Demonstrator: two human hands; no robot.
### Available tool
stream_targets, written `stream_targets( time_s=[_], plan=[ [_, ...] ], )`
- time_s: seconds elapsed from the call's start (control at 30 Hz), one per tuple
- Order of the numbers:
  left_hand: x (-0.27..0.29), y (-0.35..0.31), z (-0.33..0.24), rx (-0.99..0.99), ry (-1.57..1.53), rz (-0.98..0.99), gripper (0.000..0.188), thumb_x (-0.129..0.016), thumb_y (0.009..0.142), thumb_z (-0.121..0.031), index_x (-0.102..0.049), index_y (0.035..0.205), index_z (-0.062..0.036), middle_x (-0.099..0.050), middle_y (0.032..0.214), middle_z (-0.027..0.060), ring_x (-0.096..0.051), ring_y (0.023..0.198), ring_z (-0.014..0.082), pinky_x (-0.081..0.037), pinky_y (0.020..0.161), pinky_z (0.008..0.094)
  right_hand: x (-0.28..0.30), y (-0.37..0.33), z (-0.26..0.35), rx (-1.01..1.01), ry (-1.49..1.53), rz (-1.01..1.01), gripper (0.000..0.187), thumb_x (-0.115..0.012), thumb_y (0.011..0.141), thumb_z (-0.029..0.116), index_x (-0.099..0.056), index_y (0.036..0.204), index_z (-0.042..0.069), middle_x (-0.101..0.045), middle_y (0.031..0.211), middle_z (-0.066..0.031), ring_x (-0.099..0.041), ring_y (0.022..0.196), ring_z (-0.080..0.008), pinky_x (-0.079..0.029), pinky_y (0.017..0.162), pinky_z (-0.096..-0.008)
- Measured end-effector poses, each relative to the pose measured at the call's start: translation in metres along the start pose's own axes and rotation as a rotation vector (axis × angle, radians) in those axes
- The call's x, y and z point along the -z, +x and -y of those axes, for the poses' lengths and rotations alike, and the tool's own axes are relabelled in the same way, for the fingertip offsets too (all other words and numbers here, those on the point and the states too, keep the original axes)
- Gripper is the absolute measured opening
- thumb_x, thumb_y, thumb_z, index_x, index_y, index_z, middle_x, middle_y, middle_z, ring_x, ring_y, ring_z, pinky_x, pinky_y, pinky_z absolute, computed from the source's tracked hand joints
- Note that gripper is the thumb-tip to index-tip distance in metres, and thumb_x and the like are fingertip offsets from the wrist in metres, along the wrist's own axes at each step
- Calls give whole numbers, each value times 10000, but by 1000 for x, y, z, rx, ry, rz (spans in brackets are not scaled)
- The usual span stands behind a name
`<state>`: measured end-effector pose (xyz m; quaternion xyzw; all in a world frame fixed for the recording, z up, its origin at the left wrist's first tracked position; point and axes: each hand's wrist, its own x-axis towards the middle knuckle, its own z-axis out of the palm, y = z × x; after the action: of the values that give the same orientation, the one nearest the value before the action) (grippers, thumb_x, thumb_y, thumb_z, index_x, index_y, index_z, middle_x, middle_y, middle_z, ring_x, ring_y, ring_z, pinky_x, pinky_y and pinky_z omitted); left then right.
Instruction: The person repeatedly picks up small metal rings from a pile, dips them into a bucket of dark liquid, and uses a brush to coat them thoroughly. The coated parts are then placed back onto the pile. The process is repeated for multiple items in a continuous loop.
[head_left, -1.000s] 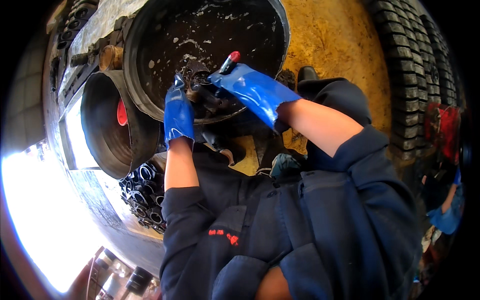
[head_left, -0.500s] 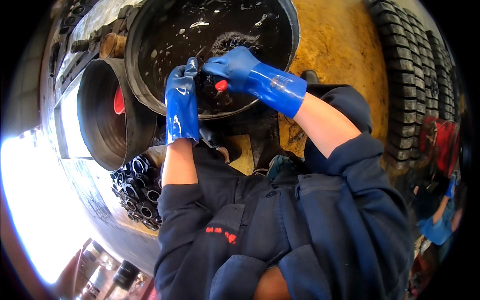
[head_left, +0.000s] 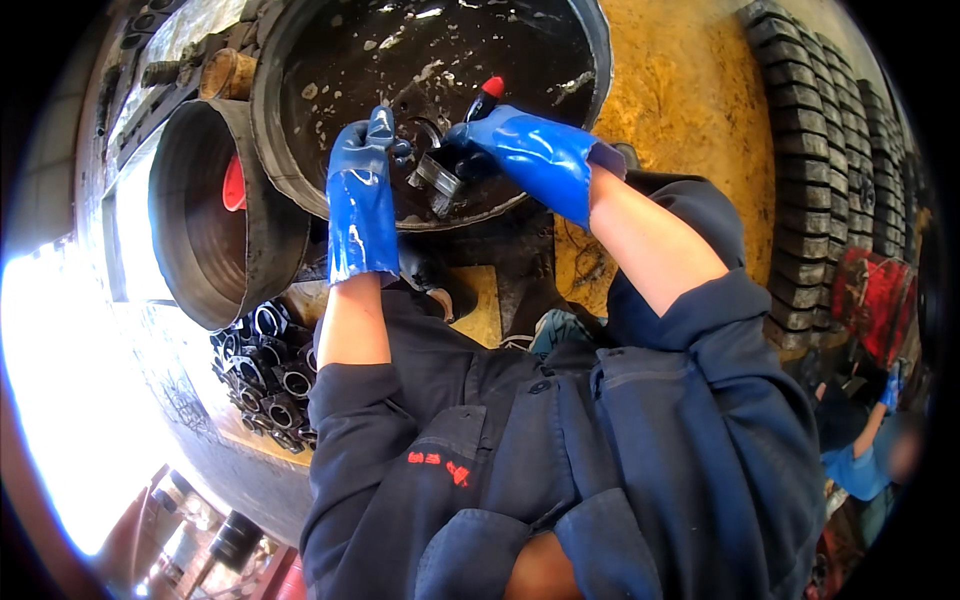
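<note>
Both my hands wear long blue rubber gloves and work over a large round tub [head_left: 262,110] of dark, foam-flecked liquid. My right hand [head_left: 490,138] is closed around a tool with a black handle and red tip [head_left: 492,87]; the tip points up and away, and the working end is hidden. My left hand [head_left: 362,148] is closed at the left, its fingers against a dark wet metal part [head_left: 437,180]. A curved edge and a blocky grey end of that part show between the hands, above the near rim.
Left of the tub a tilted black bucket [head_left: 205,220] holds a red item [head_left: 234,183]. Below it lies a pile of black ring-ended metal parts [head_left: 265,375]. Stacked ribbed black blocks [head_left: 800,170] line the right. Another person [head_left: 865,450] is at the far right.
My right hand has turned and shifted slightly right, swinging the tool's red tip from pointing toward me to pointing away. The blocky metal end now shows. My left hand has barely moved.
</note>
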<state>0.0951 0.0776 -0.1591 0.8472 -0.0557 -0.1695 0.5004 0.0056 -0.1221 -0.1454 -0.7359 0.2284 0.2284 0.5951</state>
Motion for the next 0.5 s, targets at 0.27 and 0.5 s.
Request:
stream_targets(
  time_s=[0.27, 0.5],
  plan=[
    [-4, -7, -18, 78, -105, 18, 459, -658, 1019, -425, -682, 1104, 25, -652, 826, 18, -554, 708, 98, -467, 665, 268, -1, 7, -3, -14, -186, -28, 396, -684, 879, 381, -732, 1142, 88, -745, 1053, -203, -696, 1005, -385, -534, 882, -412],
    [-2, 6, -15, 252, -181, 93, 430, -738, 952, -442, -714, 1040, -21, -674, 875, 27, -582, 736, 128, -449, 692, 283, -11, 24, -23, 675, -977, -308, 256, -721, 833, 319, -666, 1047, 190, -721, 1069, -25, -726, 963, -264, -571, 810, -412]
  ],
)
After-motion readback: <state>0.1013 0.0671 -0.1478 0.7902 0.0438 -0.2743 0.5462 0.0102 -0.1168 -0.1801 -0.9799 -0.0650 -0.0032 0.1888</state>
